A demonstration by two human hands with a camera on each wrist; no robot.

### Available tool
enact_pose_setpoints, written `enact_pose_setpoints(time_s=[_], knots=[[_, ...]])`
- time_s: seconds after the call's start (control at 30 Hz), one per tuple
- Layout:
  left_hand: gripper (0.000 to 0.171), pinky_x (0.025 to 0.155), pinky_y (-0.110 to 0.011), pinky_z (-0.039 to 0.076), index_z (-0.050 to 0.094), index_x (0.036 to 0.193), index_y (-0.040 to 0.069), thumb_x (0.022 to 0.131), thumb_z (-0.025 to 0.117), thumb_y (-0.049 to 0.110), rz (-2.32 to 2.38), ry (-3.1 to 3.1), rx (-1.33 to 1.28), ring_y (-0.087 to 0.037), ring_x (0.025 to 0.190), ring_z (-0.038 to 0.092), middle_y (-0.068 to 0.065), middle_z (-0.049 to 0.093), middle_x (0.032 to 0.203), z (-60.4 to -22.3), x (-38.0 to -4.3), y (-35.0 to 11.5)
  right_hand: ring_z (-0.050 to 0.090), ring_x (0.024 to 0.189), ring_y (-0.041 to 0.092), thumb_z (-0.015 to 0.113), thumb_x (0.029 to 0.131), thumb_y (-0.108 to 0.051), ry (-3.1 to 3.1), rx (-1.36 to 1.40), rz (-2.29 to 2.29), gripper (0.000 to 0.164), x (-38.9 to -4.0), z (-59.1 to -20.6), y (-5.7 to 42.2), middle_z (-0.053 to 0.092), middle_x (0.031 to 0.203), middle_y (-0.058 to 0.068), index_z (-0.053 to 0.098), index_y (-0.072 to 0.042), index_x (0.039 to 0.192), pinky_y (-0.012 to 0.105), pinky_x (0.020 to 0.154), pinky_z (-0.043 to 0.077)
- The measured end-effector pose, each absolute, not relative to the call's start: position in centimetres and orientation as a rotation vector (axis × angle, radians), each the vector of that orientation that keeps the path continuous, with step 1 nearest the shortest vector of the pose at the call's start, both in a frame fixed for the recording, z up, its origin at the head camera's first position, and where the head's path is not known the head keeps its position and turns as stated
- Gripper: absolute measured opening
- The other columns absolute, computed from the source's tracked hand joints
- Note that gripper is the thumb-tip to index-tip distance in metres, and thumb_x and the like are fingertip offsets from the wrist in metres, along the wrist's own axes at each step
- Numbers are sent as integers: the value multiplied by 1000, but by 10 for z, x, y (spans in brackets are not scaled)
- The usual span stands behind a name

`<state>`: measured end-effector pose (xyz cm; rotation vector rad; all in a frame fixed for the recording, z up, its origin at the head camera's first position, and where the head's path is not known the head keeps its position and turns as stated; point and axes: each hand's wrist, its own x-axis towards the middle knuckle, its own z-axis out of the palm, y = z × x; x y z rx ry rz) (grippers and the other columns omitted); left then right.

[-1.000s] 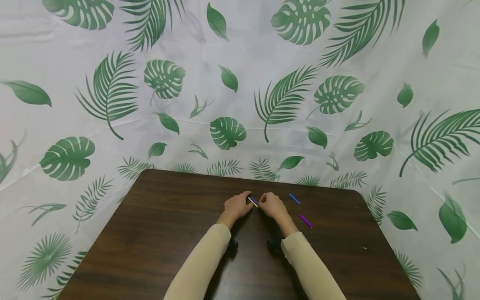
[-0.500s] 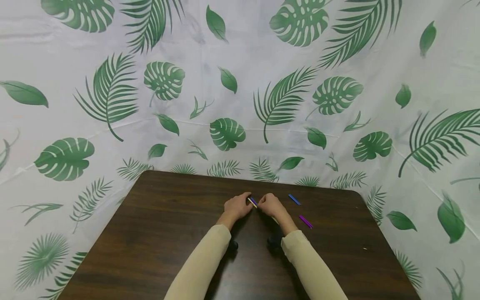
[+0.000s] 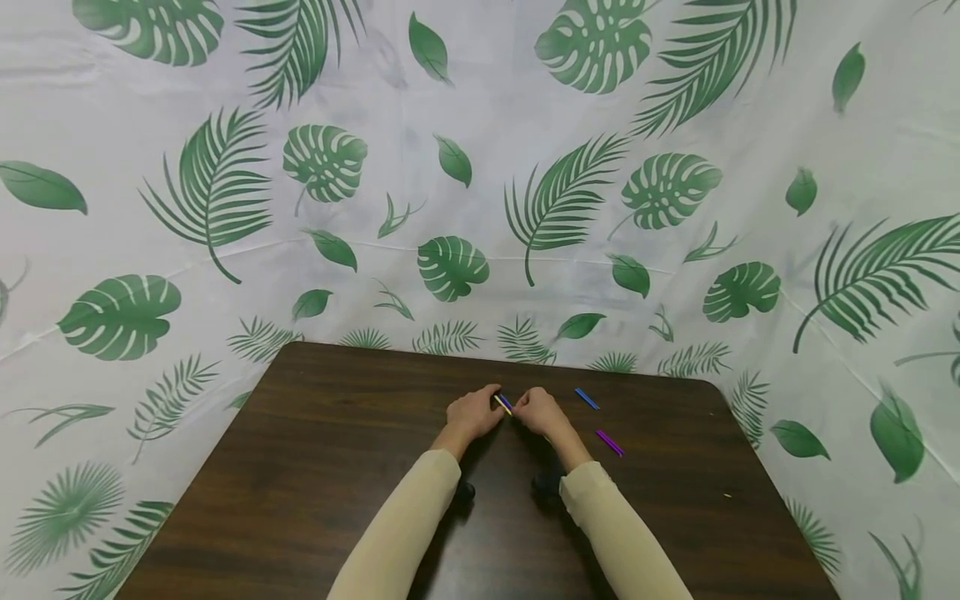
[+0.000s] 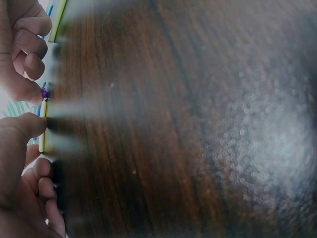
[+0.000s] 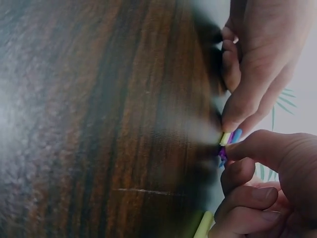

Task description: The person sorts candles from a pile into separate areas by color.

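Note:
A small bundle of thin strips (image 3: 503,404), yellow, purple and blue side by side, lies between my two hands above the table. My left hand (image 3: 472,411) pinches it between thumb and finger. At the bundle's end, where a purple knot-like twist (image 4: 44,93) shows, the curled right hand (image 3: 542,411) pinches with thumb and forefinger. The fingertips of both hands nearly meet. Another length of yellow strip (image 5: 203,225) sticks out below the right hand in the right wrist view; whether it joins the bundle is hidden.
On the dark wooden table (image 3: 337,433), a blue strip (image 3: 587,399) and a purple strip (image 3: 609,443) lie to the right of the right hand. A tiny pale scrap (image 3: 727,496) is farther right. A leaf-printed cloth (image 3: 450,208) hangs behind the table.
The right hand's fingertips have come in slightly to the bundle's end and now pinch there. The left hand keeps its place. The strips at right lie still.

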<state>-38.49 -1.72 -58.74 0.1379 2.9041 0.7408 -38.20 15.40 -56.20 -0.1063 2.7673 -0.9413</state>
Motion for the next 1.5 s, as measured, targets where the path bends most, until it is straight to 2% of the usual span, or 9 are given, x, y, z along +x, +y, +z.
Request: enact_pose_setpoints(time_s=[0.1,0.27,0.57,0.73,1.0,1.1,1.23,1.37,1.5], knots=[[57,67,-44,53,55,158,30,104,65,44,744,2883,140,-29,90,72,-8,76,134,-582,-384,-18,55,60,15,69,95,-12,2778,-119,-940,18,-383,-563,153,62,67,0,75,-5,80,27,56,44],[57,64,-43,52,56,157,34,103,66,48,743,2912,163,-26,85,71,-5,77,130,-596,-393,-19,55,59,15,69,95,-12,2761,-129,-970,19,-385,-564,153,63,66,0,75,-6,78,27,56,43],[59,72,-45,56,53,159,37,103,64,52,700,2928,159,-29,101,74,-3,75,138,-621,-406,-17,56,61,16,65,96,-12,2768,-165,-971,21,-382,-563,153,64,70,1,75,-7,78,29,58,45],[60,64,-42,51,52,160,35,103,62,53,711,2940,165,-28,92,73,-4,76,135,-629,-412,-18,56,61,17,66,98,-13,2785,-144,-970,21,-383,-563,149,65,71,2,76,-5,81,28,57,44],[58,65,-44,53,53,159,36,103,63,51,705,2944,171,-27,88,73,-6,77,130,-622,-406,-18,58,64,18,68,96,-14,2815,-115,-938,18,-382,-563,151,67,75,3,77,-6,83,29,59,46],[56,66,-45,53,55,157,35,104,65,48,718,2933,166,-29,91,73,-7,78,129,-604,-393,-17,59,62,18,69,93,-18,2805,-133,-963,19,-392,-573,162,67,72,1,76,-10,77,31,58,48],[56,67,-45,52,55,158,34,104,66,47,744,2913,147,-30,94,74,-9,77,132,-590,-384,-17,59,63,18,70,93,-19,2831,-149,-951,20,-391,-571,170,67,72,0,75,-11,76,31,58,48],[57,66,-45,52,54,158,35,103,64,48,757,2937,167,-29,88,73,-9,77,129,-609,-395,-18,65,70,20,69,97,-17,2833,-122,-928,18,-380,-555,175,73,81,5,77,-7,84,34,65,52],[55,69,-46,54,55,158,33,104,63,45,735,2949,177,-30,86,72,-9,78,127,-597,-386,-18,66,72,20,68,98,-20,2832,-151,-934,19,-385,-558,191,76,86,7,78,-8,86,36,68,54]])
